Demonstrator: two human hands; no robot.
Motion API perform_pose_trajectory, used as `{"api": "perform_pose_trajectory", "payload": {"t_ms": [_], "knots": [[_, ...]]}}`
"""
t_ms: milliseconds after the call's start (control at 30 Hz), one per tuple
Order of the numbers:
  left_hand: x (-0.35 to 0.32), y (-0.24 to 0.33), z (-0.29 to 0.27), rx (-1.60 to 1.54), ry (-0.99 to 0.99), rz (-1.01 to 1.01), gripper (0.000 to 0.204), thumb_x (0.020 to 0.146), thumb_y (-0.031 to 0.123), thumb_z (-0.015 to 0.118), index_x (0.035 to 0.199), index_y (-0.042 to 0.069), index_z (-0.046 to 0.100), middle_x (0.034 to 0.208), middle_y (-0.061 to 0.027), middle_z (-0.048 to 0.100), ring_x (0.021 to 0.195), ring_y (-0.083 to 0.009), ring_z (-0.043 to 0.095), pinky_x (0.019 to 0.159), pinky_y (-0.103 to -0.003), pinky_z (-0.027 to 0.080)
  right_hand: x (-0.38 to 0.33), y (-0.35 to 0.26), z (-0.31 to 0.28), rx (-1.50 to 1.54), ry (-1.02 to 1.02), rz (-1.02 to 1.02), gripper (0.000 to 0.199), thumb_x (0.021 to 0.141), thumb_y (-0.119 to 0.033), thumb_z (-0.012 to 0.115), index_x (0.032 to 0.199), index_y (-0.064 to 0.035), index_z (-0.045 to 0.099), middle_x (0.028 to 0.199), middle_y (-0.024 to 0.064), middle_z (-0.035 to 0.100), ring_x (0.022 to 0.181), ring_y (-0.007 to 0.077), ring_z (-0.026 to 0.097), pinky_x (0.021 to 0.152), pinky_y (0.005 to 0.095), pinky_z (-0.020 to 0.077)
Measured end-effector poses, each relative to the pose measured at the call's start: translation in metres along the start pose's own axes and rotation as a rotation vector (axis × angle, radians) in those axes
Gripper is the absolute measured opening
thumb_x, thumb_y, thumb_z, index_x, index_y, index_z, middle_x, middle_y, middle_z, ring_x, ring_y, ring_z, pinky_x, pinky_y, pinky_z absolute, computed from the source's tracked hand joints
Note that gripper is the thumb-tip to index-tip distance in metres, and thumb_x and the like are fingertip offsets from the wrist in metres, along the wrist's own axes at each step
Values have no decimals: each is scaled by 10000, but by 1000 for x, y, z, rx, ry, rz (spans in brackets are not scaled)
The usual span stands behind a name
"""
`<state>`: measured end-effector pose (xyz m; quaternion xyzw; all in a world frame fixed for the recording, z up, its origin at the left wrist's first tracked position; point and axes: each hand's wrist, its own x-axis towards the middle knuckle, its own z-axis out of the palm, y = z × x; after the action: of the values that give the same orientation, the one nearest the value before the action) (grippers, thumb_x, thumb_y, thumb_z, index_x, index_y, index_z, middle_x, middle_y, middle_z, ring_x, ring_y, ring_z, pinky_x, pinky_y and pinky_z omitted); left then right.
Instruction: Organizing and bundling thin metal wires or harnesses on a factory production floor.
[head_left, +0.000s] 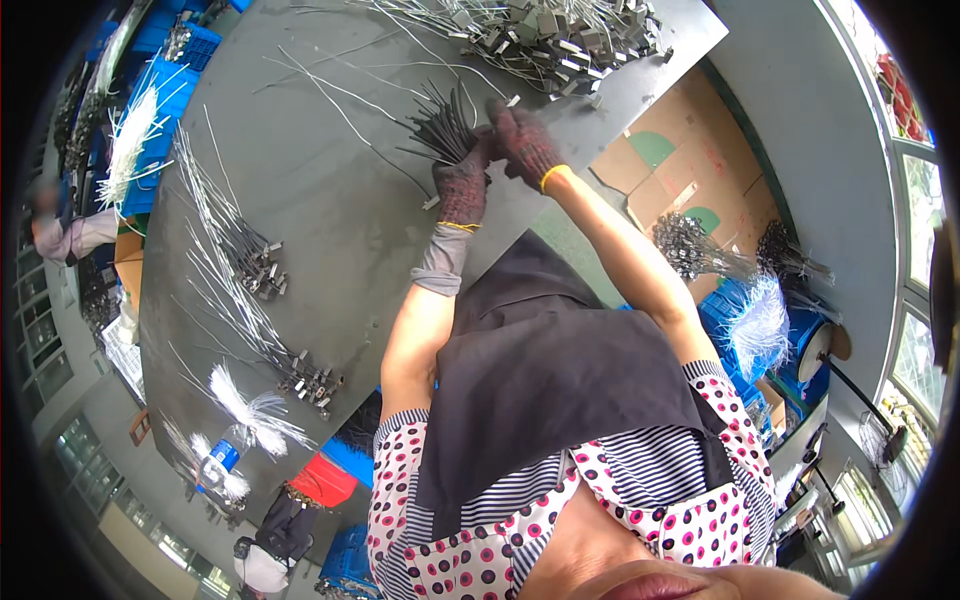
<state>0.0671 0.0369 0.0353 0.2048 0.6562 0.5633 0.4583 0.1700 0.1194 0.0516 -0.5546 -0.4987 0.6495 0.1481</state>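
Observation:
My left hand (463, 188), in a dark red-black work glove with a grey sleeve at the wrist, is closed round a bundle of thin black tubes (440, 128). The tubes fan out up and to the left over the table. Close against it on the right, my right hand (526, 145) wears a similar glove with a yellow cuff. Its fingers are curled together beside the bundle; whatever they pinch is hidden. Just beyond both hands, loose pale wires (345, 108) with small metal ends lie on the grey table (330, 220).
A heap of wires with square metal connectors (560, 45) covers the far table edge. Wire bundles (235, 250) and a bottle with a blue label (222, 457) stand along the left. Flattened cardboard (690, 150) and blue crates (725, 310) lie right. Another person's arm (80, 235) shows far left.

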Motion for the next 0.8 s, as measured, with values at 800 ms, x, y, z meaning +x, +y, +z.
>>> {"api": "perform_pose_trajectory", "payload": {"t_ms": [800], "knots": [[57, -61, -28, -897, -151, -420, 162, 933, 175, 645, 1031, 49, 616, 965, -121, 659, 883, -299, 652, 926, -601, 526, -120, 170, -93, -339, -153, 55, 245, 921, -219, 644, 1031, -15, 725, 797, 72, 710, 696, 124, 633, 670, 297, 526]]}}
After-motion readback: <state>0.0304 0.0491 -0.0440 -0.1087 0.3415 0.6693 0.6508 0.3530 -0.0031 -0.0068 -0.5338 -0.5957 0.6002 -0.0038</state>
